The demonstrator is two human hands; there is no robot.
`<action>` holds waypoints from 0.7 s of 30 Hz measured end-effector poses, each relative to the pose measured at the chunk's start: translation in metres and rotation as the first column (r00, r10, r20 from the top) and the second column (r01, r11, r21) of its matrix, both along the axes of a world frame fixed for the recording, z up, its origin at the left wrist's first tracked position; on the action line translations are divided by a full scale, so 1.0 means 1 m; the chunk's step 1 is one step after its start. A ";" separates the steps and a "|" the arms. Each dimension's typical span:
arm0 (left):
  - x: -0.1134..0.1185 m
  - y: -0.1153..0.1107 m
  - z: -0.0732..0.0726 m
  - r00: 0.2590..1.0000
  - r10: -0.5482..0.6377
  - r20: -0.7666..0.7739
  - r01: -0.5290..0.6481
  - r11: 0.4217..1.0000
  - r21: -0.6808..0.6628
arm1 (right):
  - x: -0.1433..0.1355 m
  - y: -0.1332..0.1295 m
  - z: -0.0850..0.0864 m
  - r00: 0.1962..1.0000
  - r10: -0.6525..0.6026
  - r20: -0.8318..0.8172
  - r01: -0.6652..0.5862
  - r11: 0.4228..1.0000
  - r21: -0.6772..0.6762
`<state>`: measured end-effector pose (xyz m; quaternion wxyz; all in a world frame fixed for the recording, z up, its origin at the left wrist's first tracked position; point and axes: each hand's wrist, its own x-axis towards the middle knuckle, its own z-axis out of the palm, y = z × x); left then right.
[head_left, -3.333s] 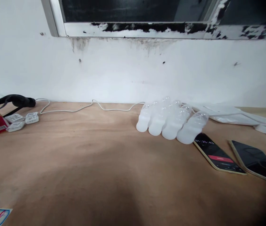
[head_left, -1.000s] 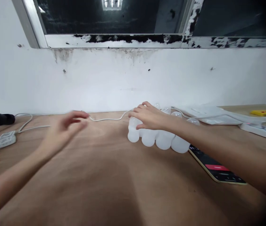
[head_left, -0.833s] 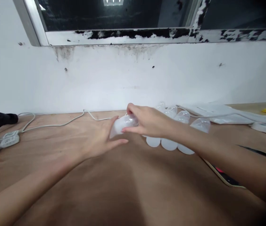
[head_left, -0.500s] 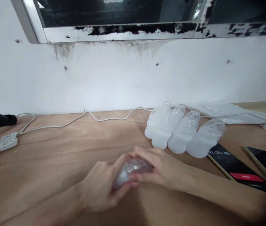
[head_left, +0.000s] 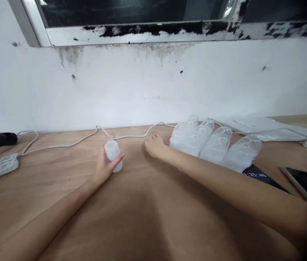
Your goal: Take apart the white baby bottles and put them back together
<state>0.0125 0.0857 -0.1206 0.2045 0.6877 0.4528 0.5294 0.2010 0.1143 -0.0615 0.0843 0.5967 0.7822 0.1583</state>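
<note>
White bottle in left fingers, top up, long axis near vertical.

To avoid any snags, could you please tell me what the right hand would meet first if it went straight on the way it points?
The right hand would probably meet the white cable first, though its height above the tabletop is unclear, so it might pass over.

Single head-worn view. The wooden table is looked down on from its near side, at close range; the left hand and right hand are framed near mid-picture. Faced forward: wall taken in behind, window frame cropped by the top edge.
</note>
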 end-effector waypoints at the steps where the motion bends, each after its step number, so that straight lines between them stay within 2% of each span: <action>1: -0.001 0.002 0.000 1.000 -0.017 0.000 0.017 0.999 -0.034 | 0.002 0.006 -0.002 0.999 -0.053 0.007 0.053 0.998 -0.015; 4: -0.004 0.003 0.001 0.995 -0.101 -0.010 0.099 0.985 -0.143 | 0.010 0.007 -0.001 0.991 -0.133 0.033 0.133 0.991 -0.014; 6: -0.005 0.003 0.002 0.993 -0.114 -0.028 0.107 0.976 -0.188 | 0.012 -0.004 0.004 0.999 -0.041 -0.008 0.041 0.998 0.051; 8: -0.002 0.001 0.005 0.993 -0.088 -0.077 0.073 0.981 -0.178 | 0.011 -0.022 0.008 0.962 0.162 -0.219 -0.141 0.984 0.110; 9: 0.001 -0.001 0.006 0.986 -0.097 -0.132 0.077 0.986 -0.150 | 0.010 -0.031 0.008 0.883 0.249 -0.398 -0.229 0.969 0.096; 10: 0.006 -0.004 0.008 0.968 -0.129 -0.217 0.108 0.988 -0.107 | 0.009 -0.041 0.007 0.770 0.266 -0.580 -0.292 0.955 0.050; 11: 0.011 -0.008 0.011 0.930 -0.164 -0.328 0.153 0.986 -0.058 | 0.008 -0.050 0.005 0.653 0.219 -0.725 -0.340 0.940 -0.022; 12: 0.017 -0.012 0.014 0.861 -0.205 -0.466 0.220 0.975 -0.023 | 0.008 -0.058 0.002 0.564 0.135 -0.815 -0.366 0.925 -0.100; 14: 0.029 -0.019 0.020 0.688 -0.163 -0.707 0.278 0.959 0.050 | 0.009 -0.070 -0.008 0.456 -0.005 -0.890 -0.361 0.913 -0.190; 15: 0.034 -0.021 0.023 0.604 -0.130 -0.786 0.295 0.953 0.069 | 0.010 -0.074 -0.013 0.425 -0.034 -0.905 -0.347 0.917 -0.197; 17: 0.039 -0.022 0.028 0.489 -0.111 -0.865 0.327 0.943 0.064 | 0.012 -0.080 -0.024 0.379 -0.034 -0.925 -0.321 0.932 -0.166; 21: 0.039 -0.021 0.039 0.377 -0.247 -0.893 0.395 0.914 -0.087 | 0.014 -0.082 -0.040 0.359 0.010 -0.933 -0.310 0.945 -0.109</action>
